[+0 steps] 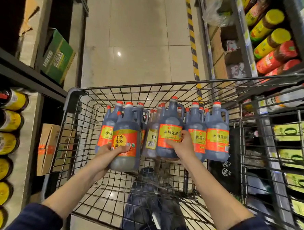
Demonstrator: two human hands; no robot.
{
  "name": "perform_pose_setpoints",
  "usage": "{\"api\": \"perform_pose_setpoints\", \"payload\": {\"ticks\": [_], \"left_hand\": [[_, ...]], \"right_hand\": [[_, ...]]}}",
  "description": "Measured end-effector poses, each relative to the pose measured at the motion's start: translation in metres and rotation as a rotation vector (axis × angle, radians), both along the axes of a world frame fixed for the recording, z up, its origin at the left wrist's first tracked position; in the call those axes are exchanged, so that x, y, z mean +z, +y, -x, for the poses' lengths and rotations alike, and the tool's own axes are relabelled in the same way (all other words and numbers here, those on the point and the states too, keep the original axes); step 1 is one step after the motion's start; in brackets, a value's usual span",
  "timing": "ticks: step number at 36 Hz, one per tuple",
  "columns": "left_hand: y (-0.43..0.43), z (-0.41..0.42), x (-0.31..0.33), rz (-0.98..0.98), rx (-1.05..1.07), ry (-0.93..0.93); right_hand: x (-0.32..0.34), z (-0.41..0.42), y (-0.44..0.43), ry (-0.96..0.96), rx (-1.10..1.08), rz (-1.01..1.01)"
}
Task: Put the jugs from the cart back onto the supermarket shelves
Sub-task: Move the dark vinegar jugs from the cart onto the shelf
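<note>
I am gripping two jugs at once, one per hand, and both are sitting inside the cart point(131, 89), not yet on the shelves point(25, 79). The left hand point(109, 151) is wrapping its fingers round the belly of the near jug point(126, 140), which is showing nearer me than the others, so I am judging it as coming out first; the right hand point(182, 145) is clamping the side of a second jug point(169, 135) across its label, with a pale bottle point(151, 138) standing between the two; the other jugs point(216, 134) are crowding the far end upright, packed close; I am taking them by the body, probably because the moulded handles are facing away; they are looking like smooth dark plastic, rounded, narrow-necked and red-capped, with glossy red-and-yellow labels; the cart is showing as thin black wire mesh; the dark shelves are flanking it on both sides, near enough to reach.
</note>
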State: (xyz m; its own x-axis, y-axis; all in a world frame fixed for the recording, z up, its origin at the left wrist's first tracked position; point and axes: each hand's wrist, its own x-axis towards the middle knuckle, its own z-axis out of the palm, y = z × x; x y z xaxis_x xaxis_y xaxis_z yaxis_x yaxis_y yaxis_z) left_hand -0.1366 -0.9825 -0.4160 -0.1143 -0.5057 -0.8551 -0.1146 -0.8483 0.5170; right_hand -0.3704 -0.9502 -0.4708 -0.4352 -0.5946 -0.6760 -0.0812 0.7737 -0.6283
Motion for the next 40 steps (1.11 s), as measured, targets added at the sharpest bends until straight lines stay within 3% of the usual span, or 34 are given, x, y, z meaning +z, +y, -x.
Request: {"api": "perform_pose_setpoints", "payload": {"ticks": [4, 11, 17, 28, 40], "left_hand": [[0.001, 0.0, -0.001, 0.002, -0.001, 0.019], [0.001, -0.001, -0.007, -0.012, 0.01, 0.026], [0.0, -0.005, -0.01, -0.029, 0.023, 0.014], [0.002, 0.005, -0.005, -0.05, 0.13, 0.098], [0.005, 0.016, -0.002, -0.09, 0.248, 0.224]], "right_hand": [[-0.001, 0.0, -0.001, -0.008, -0.032, 0.025], [-0.008, -0.004, -0.005, 0.13, 0.116, 0.018], [-0.011, 0.0, 0.003, 0.003, 0.075, -0.012], [-0.001, 0.008, -0.005, -0.023, 0.301, -0.136], [-0.003, 0.002, -0.014, -0.184, 0.101, -0.17]]}}
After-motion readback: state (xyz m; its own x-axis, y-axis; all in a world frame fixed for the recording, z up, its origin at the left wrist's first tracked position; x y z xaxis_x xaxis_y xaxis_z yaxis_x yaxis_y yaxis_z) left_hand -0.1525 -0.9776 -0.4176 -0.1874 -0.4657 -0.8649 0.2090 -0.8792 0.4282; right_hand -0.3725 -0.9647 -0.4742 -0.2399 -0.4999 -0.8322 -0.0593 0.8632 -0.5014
